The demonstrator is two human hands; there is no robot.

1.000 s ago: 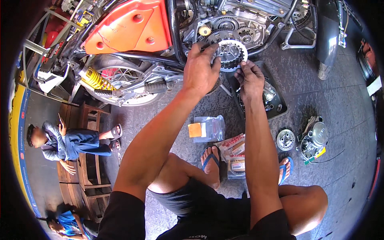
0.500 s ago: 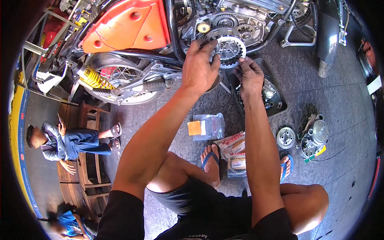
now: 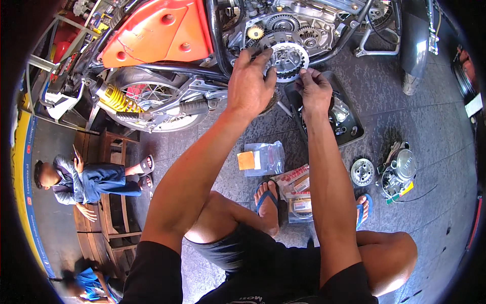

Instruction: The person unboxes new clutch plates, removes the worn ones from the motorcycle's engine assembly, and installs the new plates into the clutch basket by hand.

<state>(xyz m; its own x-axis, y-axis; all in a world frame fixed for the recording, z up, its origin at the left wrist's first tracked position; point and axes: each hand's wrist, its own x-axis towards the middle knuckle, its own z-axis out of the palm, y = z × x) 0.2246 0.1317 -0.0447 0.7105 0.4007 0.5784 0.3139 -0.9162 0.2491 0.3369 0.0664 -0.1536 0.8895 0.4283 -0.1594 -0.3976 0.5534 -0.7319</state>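
Two bare hands work at a pale ring (image 3: 305, 57), which lies at the face of the clutch (image 3: 284, 61) on the open side of the engine (image 3: 328, 39). The left hand (image 3: 249, 85) bends its fingers over the ring's left edge, thumb lower; whether they pinch or merely touch, I cannot tell. The right hand (image 3: 316, 92) has thumb and forefinger nearly together at the lower right rim, apparently nipping it, with the other fingers curled.

As I judge it, uneven support is the chief risk: should one side be pressed or freed ahead of the other, the ring could tilt and snag on the clutch teeth. The left hand hides part of that edge, so a bad fit there could go unnoticed. A weak pinch could let the ring drop toward the tray (image 3: 360, 133) below and mix with its loose parts. Bare gears (image 3: 283, 24) just above could catch grit or a stray piece. The silver disc (image 3: 362, 173), near the right foot (image 3: 361, 209), could be kicked if the person shifts.
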